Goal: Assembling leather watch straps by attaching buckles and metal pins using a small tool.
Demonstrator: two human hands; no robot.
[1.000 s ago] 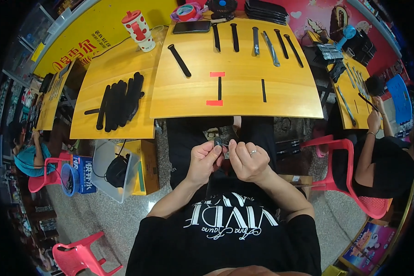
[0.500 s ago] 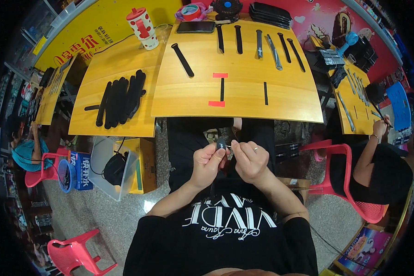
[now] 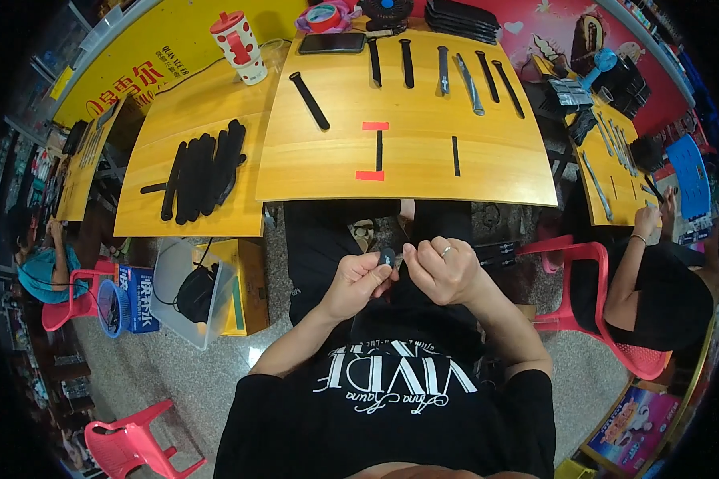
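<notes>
Left hand (image 3: pixel 358 281) sits slightly lower since the earlier frame, carrying the strap (image 3: pixel 387 255) down with it; right hand (image 3: pixel 443 271) sits slightly farther right. Other items on the table (image 3: pixel 487 180) hold their layout.

Left to right, relative to the fingers:

1. Pile (image 3: pixel 204 177): left of and beyond the fingers; black strips lying side by side, partly overlapping.
2. Lone band (image 3: pixel 309 100): beyond and somewhat left of the fingers, lying at a slant.
3. Left hand: thumb and forefinger pinched together on the strap, leaving no visible gap.
4. Taped strip (image 3: pixel 379 150): straight beyond the fingers, with red tape (image 3: pixel 369 176) across its near and far ends.
5. Strap: between the two hands, gripped by the left; its dark, rounded end projects past the thumb toward the right fingertips. The remainder is hidden.
6. Right hand: fingers curled, tips just beside the strap's end. Whether the tips meet, or grip anything, cannot be told.
7. Row (image 3: pixel 443 70): well beyond the fingers, mostly to the right; black and grey bands laid apart.
8. Untaped strip (image 3: pixel 456 156): beyond the right fingers.

Progress: work on the strap appears unfinished, since it remains in hand. Whether the pile or row is finished cannot be determined.
</notes>
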